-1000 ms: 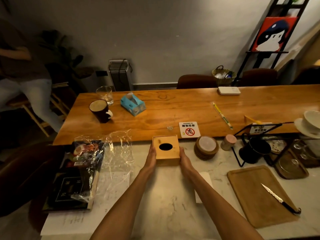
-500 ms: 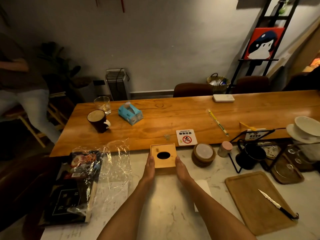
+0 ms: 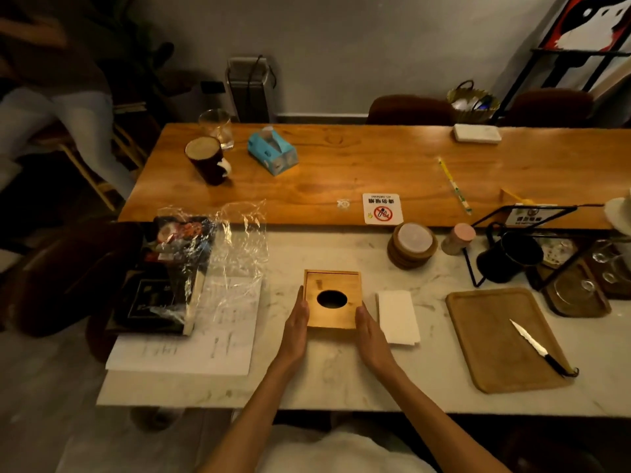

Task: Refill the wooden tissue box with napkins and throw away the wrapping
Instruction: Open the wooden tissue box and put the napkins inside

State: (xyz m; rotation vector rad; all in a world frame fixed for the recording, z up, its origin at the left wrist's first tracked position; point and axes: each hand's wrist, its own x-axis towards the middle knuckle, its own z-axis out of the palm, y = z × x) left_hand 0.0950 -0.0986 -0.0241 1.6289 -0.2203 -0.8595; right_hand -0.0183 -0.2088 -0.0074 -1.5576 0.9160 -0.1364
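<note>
The square wooden tissue box (image 3: 333, 315), its lid showing an oval hole, sits on the white marble counter (image 3: 341, 380) in front of me. My left hand (image 3: 296, 331) lies flat against its left side and my right hand (image 3: 371, 332) flat against its right side, fingers straight. A stack of white napkins (image 3: 397, 317) lies just right of the box. Crumpled clear plastic wrapping (image 3: 225, 254) lies to the left, draped over a dark book and papers.
On the right are a wooden tray (image 3: 491, 339) with a knife (image 3: 536, 346), stacked coasters (image 3: 411, 245), a pink-lidded jar (image 3: 457, 238) and a black mug (image 3: 508, 256) in a wire rack. The wooden table (image 3: 341, 172) behind holds a blue tissue pack (image 3: 271, 155), a mug and a glass. A person sits far left.
The wooden box has come from the counter's far edge toward me, between both hands. The view has tilted down, and the napkin stack now shows beside the box.
</note>
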